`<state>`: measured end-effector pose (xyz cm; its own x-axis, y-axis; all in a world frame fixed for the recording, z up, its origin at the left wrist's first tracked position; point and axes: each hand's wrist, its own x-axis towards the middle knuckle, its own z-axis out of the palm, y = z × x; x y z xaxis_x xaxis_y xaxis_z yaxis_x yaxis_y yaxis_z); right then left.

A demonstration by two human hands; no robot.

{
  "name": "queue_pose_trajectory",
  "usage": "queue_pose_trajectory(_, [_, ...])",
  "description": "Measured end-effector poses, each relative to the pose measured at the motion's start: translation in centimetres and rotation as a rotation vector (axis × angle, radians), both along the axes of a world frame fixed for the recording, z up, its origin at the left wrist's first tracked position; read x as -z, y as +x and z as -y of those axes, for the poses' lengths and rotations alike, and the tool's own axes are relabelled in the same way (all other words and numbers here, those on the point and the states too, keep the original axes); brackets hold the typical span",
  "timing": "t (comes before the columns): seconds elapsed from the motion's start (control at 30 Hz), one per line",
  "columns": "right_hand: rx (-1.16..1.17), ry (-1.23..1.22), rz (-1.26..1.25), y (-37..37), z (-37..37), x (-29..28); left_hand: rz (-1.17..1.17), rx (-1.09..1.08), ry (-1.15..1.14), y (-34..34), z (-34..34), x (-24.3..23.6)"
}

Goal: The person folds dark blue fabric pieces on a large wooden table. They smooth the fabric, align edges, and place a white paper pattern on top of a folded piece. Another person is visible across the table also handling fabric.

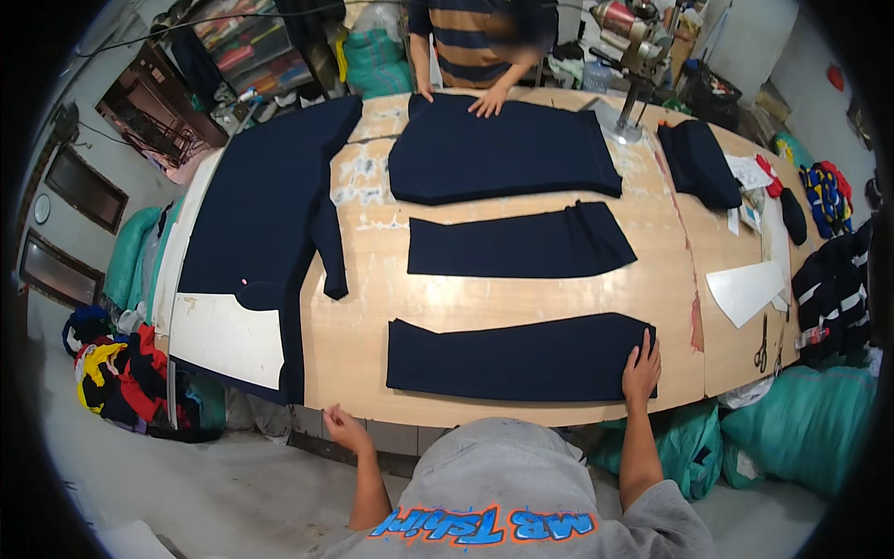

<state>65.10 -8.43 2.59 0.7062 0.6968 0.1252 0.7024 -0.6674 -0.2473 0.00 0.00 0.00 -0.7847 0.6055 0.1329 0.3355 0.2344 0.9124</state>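
cloth stack nearest me, dk navy, lies flat near the front edge of the wood table, its length running l to r. my r hand rests on its r end, fingers long & a bit spread. my l hand is by the table's front edge, well apart from that stack & nearer the big navy pile on the l; fingers part-curled, can't tell if anything's in it. white sheet lies on that pile's near end.

beyond my stack, approx parallel, is a narrow navy stack, then a wider navy stack. co-worker in striped shirt stands across the table w/ a hand on the wider one's far edge. cutting machine stands just beside its far r corner. far r: folded navy bundle, white paper pc, scissors.
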Motion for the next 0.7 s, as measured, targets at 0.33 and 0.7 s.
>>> queue_pose_trajectory(0.33, [-0.057,0.068,0.028,1.6,0.3,1.5,-0.503,0.429,-0.157,1.6,-25.5,-4.9])
queue_pose_trajectory(0.7, [0.247,0.028,-0.020,-0.5,0.7,-0.8,-0.713,0.508,-0.843,-0.1,-37.8,-1.4])
